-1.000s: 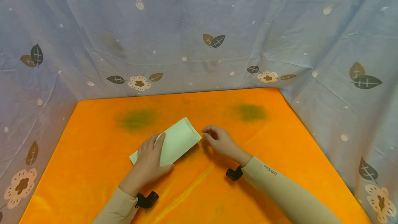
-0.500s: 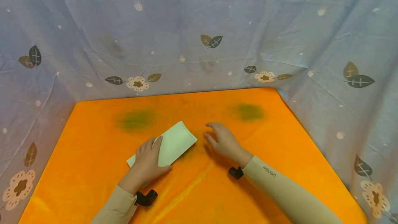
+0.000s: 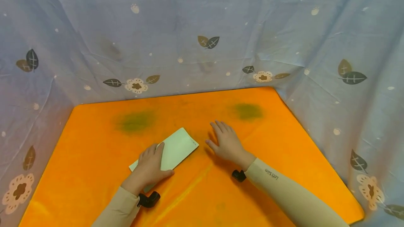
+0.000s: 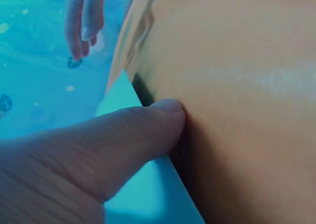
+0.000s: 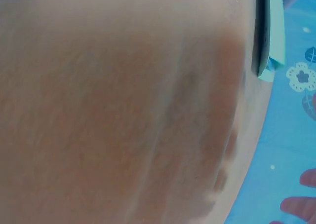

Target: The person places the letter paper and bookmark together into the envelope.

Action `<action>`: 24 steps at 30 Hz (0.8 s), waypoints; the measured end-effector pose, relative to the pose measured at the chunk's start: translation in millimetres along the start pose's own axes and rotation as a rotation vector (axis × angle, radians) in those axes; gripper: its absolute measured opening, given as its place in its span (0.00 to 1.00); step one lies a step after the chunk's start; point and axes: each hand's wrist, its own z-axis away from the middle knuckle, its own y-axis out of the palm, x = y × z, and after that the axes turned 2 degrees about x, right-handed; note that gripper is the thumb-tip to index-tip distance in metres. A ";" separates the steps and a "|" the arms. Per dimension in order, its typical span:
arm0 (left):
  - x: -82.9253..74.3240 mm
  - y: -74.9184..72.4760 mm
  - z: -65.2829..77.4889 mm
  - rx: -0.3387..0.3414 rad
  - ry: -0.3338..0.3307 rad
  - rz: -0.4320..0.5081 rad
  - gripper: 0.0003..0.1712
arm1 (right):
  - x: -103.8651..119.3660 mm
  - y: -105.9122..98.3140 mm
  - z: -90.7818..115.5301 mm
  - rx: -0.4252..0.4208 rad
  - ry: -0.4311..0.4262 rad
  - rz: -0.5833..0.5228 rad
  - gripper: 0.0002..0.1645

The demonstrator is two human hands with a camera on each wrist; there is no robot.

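Observation:
In the head view a flat pale green paper piece (image 3: 178, 146), like a folded sheet or thin booklet, lies slanted on the orange cloth. My left hand (image 3: 149, 165) holds it across its near part, the thumb over its right edge and the fingers reaching toward the left edge. The left wrist view has this thumb (image 4: 143, 130) crossing the paper edge (image 4: 163, 189). Small writing shows at the far right corner. My right hand (image 3: 228, 143) hovers just right of the paper, fingers spread and holding nothing. Part of the paper is hidden under my left hand.
An orange cloth (image 3: 104, 143) covers the table, with two greenish dark patches toward the back. Blue-grey curtains (image 3: 176, 16) with leaf and flower prints stand behind and at both sides. Black wrist devices (image 3: 149, 199) hang by both sleeves.
The paper's far end has come down closer to the cloth under my left hand. My right hand's fingers have opened out from a loose curl beside the paper's corner.

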 end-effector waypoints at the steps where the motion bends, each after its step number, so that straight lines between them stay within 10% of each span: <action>1: 0.4 0.1 0.2 0.004 -0.007 0.000 0.61 | -0.6 1.2 -0.2 0.014 0.015 0.018 0.46; 13: -0.4 -2.7 0.4 -0.156 -0.072 -0.158 0.63 | -1.4 2.6 5.0 0.113 0.113 0.135 0.57; 24: 2.4 -1.6 2.0 -0.135 -0.103 -0.157 0.63 | -1.0 6.2 6.7 0.155 0.137 0.134 0.57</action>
